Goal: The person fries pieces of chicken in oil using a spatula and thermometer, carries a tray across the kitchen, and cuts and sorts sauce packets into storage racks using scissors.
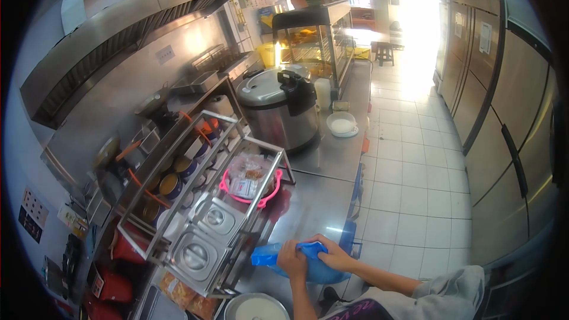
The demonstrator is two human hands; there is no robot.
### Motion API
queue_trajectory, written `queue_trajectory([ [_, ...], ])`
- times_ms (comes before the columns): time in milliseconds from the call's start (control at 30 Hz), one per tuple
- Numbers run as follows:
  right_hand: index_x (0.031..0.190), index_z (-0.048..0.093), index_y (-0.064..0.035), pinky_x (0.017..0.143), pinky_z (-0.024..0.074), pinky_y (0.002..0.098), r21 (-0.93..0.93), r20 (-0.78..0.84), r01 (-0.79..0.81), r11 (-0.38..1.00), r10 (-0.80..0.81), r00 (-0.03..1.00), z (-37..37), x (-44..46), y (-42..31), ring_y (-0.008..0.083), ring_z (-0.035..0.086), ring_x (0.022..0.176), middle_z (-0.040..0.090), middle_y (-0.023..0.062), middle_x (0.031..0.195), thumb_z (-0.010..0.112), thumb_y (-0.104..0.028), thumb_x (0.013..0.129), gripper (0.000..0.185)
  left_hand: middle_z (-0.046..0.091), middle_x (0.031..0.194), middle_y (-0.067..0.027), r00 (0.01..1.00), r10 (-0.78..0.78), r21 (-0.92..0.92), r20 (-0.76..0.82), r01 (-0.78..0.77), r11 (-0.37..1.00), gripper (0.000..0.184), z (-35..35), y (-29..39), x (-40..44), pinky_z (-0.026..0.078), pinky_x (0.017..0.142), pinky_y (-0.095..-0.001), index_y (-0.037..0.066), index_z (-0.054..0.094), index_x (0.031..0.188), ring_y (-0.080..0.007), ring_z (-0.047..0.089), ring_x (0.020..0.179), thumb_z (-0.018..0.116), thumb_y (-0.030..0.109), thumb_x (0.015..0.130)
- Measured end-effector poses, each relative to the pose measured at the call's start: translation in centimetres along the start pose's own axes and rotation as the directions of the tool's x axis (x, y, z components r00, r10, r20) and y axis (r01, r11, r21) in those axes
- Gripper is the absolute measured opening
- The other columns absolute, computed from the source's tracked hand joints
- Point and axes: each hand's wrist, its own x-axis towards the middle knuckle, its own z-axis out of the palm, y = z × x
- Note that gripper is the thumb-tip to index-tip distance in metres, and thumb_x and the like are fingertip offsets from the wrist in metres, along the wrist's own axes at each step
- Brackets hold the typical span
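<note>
- Blue plastic bag (pixel 318 268) in both hands, at the near end of the steel desk (pixel 314 201), close to its right edge; can't tell if its bottom touches the desk.
- Left hand (pixel 291 259): grip clenched around the bag, a flat blue end sticking out past the fist.
- Right hand (pixel 332 254): grip closed on the bag's upper edge, just beside the left hand.
- Round metal pot (pixel 256 309), pale contents — below and left of the hands, cut off by the frame.
- Two lidded steel pans (pixel 204 249), side by side under a metal rack (pixel 269 143), left of the hands.
- Pink basket (pixel 277 188) with clear plastic packets (pixel 244 186) inside, beyond the pans.
- Large lidded cooker (pixel 278 115) farther up the desk — white bowl (pixel 342 124) to its right, glass display case (pixel 308 41) behind.
- Orange-brown food packs (pixel 186 296) below the pans, near the pot.
</note>
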Motion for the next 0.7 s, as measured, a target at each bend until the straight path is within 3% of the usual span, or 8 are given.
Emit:
queue_trajectory([
  [167, 0.123, 0.05, -0.0035, 0.092, 0.0398, 0.0257, 0.034, 0.0, -0.024, 0.999, 0.024, 1.0, -5.6, 0.2, 0.9, 0.0144, 0.053, 0.105, 0.057, 0.0093, 0.114, 0.041, 0.009, 0.072, 0.053, 0.057, 0.07, -0.0082, 0.996, 0.009, 0.014, 0.093, -0.011, 1.0, 0.003, 4.1, 2.9, 0.7, 0.042, 0.057, -0.0406, 0.01, 0.056, 0.073, -0.0299, 0.057, 0.067, 0.055, 0.008, 0.071],
  [367, 0.124, 0.049, -0.0023, 0.096, 0.0379, 0.0287, 0.064, -0.047, -0.039, 0.997, 0.042, 0.998, -17.0, 0.4, 2.3, 0.0165, 0.052, 0.109, 0.054, 0.0114, 0.119, 0.04, 0.01, 0.073, 0.054, 0.059, 0.068, -0.0081, 0.979, 0.012, 0.019, 0.202, -0.016, 1.0, 0.006, 13.7, 9.4, 2.8, 0.042, 0.055, -0.0401, 0.012, 0.058, 0.073, -0.0297, 0.059, 0.064, 0.055, 0.006, 0.071],
  [433, 0.127, 0.045, -0.0036, 0.103, 0.033, 0.032, 0.222, -0.052, 0.019, 0.975, -0.007, 0.999, -21.7, 0.9, 1.9, 0.0202, 0.048, 0.115, 0.052, 0.0111, 0.12, 0.038, 0.011, 0.071, 0.058, 0.059, 0.066, -0.0108, 0.97, -0.039, -0.01, 0.239, 0.042, 0.999, 0.006, 17.7, 12.1, 4.0, 0.042, 0.055, -0.0408, 0.01, 0.06, 0.076, -0.0314, 0.059, 0.061, 0.055, 0.007, 0.075],
  [467, 0.132, 0.039, -0.0036, 0.102, 0.0328, 0.0314, 0.192, -0.077, 0.055, 0.98, -0.041, 0.996, -24.4, 1.1, 1.6, 0.0197, 0.048, 0.116, 0.05, 0.0108, 0.122, 0.036, 0.013, 0.071, 0.063, 0.059, 0.066, -0.0108, 0.972, -0.034, -0.009, 0.235, 0.037, 0.999, 0.006, 19.9, 13.6, 4.6, 0.042, 0.055, -0.0408, 0.01, 0.06, 0.076, -0.0314, 0.059, 0.061, 0.055, 0.007, 0.075],
  [567, 0.135, 0.036, -0.0042, 0.102, 0.033, 0.0307, 0.222, -0.114, 0.07, 0.973, -0.045, 0.992, -31.8, 1.2, -0.6, 0.0196, 0.048, 0.117, 0.048, 0.012, 0.127, 0.035, 0.014, 0.07, 0.067, 0.058, 0.063, -0.014, 0.963, -0.054, -0.081, 0.262, 0.078, 0.994, 0.007, 26.0, 17.9, 6.1, 0.042, 0.053, -0.0417, 0.01, 0.061, 0.079, -0.0339, 0.059, 0.059, 0.054, 0.007, 0.079],
  [600, 0.137, 0.034, -0.0046, 0.099, 0.0359, 0.0298, 0.12, -0.101, 0.063, 0.991, -0.051, 0.994, -34.3, 1.5, -0.6, 0.0192, 0.05, 0.115, 0.046, 0.0139, 0.13, 0.034, 0.014, 0.069, 0.07, 0.058, 0.063, -0.015, 0.954, -0.094, -0.116, 0.286, 0.132, 0.984, 0.008, 27.9, 19.6, 6.8, 0.042, 0.053, -0.0418, 0.009, 0.061, 0.08, -0.0348, 0.059, 0.058, 0.054, 0.007, 0.079],
  [700, 0.137, 0.034, -0.0047, 0.097, 0.0388, 0.0296, 0.119, -0.085, 0.039, 0.992, -0.029, 0.996, -41.3, 2.2, -2.2, 0.0195, 0.052, 0.112, 0.044, 0.0144, 0.133, 0.034, 0.015, 0.068, 0.072, 0.057, 0.063, -0.0168, 0.94, -0.121, -0.163, 0.318, 0.179, 0.97, 0.008, 33.0, 23.2, 7.9, 0.041, 0.052, -0.041, 0.008, 0.06, 0.081, -0.0362, 0.058, 0.059, 0.052, 0.006, 0.08],
])
